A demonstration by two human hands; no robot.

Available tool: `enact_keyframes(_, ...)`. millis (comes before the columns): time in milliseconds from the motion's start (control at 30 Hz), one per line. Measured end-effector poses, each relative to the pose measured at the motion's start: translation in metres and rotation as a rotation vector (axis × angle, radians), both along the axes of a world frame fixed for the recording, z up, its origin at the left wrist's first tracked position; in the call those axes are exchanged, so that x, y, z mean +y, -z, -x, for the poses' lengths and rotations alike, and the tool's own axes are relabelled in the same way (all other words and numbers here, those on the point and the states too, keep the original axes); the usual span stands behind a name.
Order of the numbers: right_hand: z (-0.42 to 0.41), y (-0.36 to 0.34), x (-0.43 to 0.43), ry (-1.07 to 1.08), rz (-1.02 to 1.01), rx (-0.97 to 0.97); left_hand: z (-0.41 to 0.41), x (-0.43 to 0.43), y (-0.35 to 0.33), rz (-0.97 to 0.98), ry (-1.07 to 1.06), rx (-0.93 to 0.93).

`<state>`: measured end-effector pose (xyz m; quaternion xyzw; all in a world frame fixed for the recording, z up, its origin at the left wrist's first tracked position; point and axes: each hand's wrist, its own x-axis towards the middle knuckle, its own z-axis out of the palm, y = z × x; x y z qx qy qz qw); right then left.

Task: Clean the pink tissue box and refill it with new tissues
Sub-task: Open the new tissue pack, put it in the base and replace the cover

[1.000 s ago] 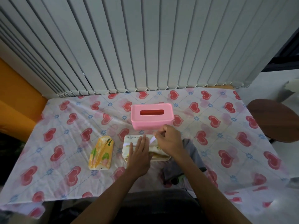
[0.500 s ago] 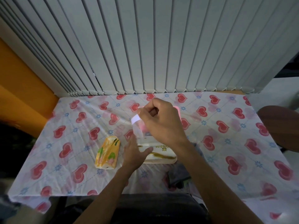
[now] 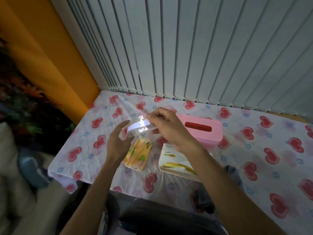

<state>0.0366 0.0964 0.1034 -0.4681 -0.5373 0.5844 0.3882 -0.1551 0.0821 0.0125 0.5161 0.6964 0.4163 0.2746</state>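
Note:
The pink tissue box [image 3: 205,133] with a dark red slot stands on the heart-patterned tablecloth [image 3: 264,150], behind my right hand. A white tissue pack [image 3: 174,161] with yellow print lies in front of it, partly hidden by my right forearm. My right hand [image 3: 167,128] is raised above the table and pinches a clear plastic strip [image 3: 137,127] torn from the pack. My left hand [image 3: 118,143] is lifted with fingers spread, touching the strip's left end; whether it grips it is unclear. An orange and yellow packet [image 3: 138,154] lies below the strip.
A dark grey cloth [image 3: 232,173] lies at the table's near edge, right of the tissue pack. White vertical blinds [image 3: 186,48] hang behind the table and an orange wall [image 3: 42,53] stands at left. Dark foliage [image 3: 22,107] and a cushion sit beside the table's left edge.
My right hand has pulled the clear strip up off the tissue pack and carried it left. My left hand left the pack and rose to the strip. The camera swung left.

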Motion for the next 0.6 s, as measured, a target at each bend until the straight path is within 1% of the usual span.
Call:
enact_keyframes(100, 0.019, 0.031, 0.032, 0.025, 0.107, -0.098, 0.028, 0.009, 0.006, 0.02, -0.047, 0.085)
enact_keyframes(200, 0.037, 0.07, 0.058, -0.045, 0.231, -0.267, 0.045, 0.015, 0.022, 0.153, -0.04, 0.158)
enact_keyframes(300, 0.047, 0.1, 0.068, -0.096, 0.33, -0.373, 0.052, 0.014, 0.047, 0.261, 0.008, 0.225)
enact_keyframes(367, 0.051, 0.113, 0.069, -0.108, 0.389, -0.4, 0.054, 0.009, 0.062, 0.324, 0.024, 0.241)
enact_keyframes(433, 0.054, 0.123, 0.068, -0.123, 0.428, -0.421, 0.055, 0.005, 0.073, 0.388, -0.003, 0.25)
enact_keyframes(500, 0.055, 0.13, 0.065, -0.122, 0.451, -0.398, 0.052, 0.002, 0.078, 0.424, -0.041, 0.245)
enact_keyframes(567, 0.052, 0.135, 0.063, -0.115, 0.429, -0.376, 0.044, -0.003, 0.079, 0.396, -0.068, 0.227)
enact_keyframes(600, 0.05, 0.135, 0.06, -0.106, 0.404, -0.396, 0.037, -0.007, 0.079, 0.367, -0.067, 0.221)
